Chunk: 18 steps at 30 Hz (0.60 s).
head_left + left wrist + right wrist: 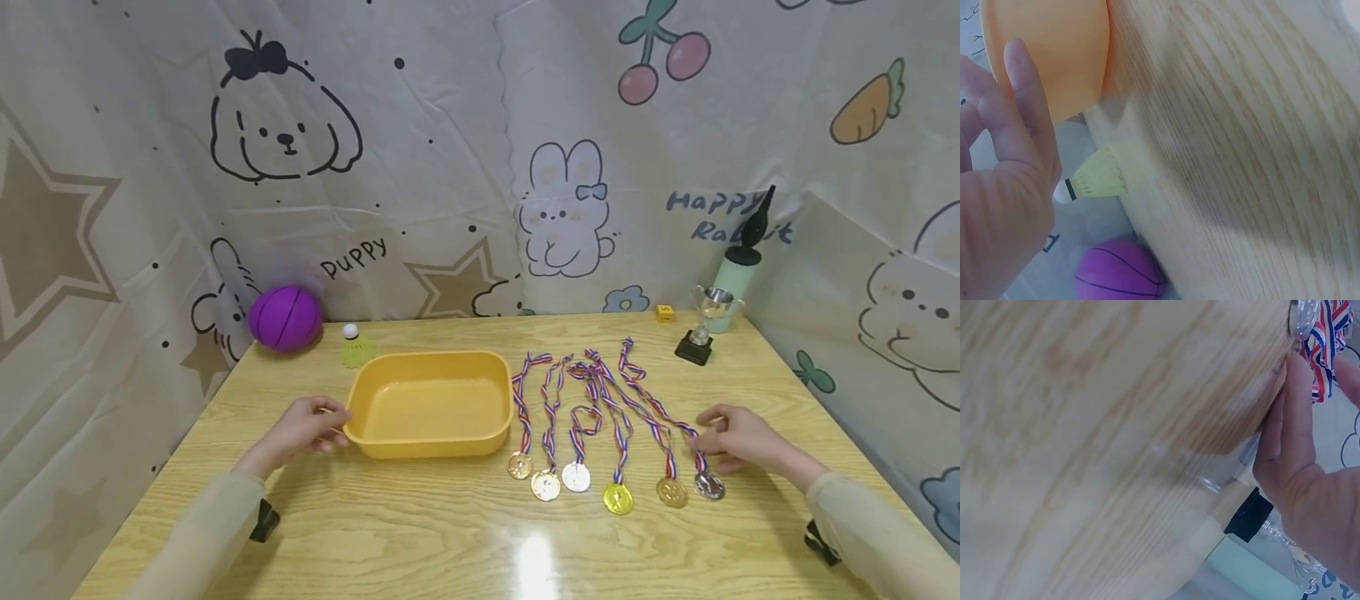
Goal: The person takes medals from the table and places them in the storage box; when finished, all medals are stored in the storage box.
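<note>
My left hand (306, 427) is beside the left end of a yellow plastic basin (431, 450), fingertips right at its rim and fingers loosely bent. The left wrist view shows those fingers overlapping the basin wall (1075, 75). Over on the right, my right hand (744, 437) hovers low, fingertips at the striped ribbon of the rightmost silver medal (709, 486). In the right wrist view, its relaxed fingers lie close to this ribbon (1322, 356). Several medals lie in a row between the hands, including a bright gold one (618, 498) and a silver one (576, 477), ribbons stretched away from me.
Behind the basin are a purple ball (286, 319) and a yellow shuttlecock (357, 347). At the back right stand a small trophy cup (705, 321), a pale green cylinder with a black top (735, 275) and a yellow cube (664, 313). A patterned cloth hangs around the wooden table (420, 533).
</note>
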Each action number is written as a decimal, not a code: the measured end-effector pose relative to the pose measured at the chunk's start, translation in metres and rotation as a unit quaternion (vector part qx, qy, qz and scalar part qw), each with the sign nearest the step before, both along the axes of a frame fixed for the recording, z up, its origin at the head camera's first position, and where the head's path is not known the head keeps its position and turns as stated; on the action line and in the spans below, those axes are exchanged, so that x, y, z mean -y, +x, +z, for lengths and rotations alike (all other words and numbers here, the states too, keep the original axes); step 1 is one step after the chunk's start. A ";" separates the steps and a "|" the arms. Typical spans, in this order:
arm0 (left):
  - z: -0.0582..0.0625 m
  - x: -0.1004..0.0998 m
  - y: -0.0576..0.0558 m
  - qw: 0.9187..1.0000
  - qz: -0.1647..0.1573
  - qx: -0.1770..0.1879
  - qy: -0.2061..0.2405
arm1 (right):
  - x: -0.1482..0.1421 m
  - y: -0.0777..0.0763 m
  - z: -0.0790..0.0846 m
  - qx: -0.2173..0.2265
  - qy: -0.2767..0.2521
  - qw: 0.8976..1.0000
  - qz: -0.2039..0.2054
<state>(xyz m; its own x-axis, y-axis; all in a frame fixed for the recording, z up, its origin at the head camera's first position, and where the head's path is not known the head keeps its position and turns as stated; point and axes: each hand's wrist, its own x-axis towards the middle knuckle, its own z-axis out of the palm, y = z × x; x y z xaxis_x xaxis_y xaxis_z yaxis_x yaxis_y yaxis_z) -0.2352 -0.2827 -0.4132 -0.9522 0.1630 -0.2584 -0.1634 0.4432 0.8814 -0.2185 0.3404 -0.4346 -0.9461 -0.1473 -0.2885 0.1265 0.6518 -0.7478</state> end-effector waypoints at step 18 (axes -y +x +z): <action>-0.003 0.000 0.000 1.000 0.007 0.014 0.016 | 0.008 -0.001 -0.001 0.018 0.004 1.000 -0.024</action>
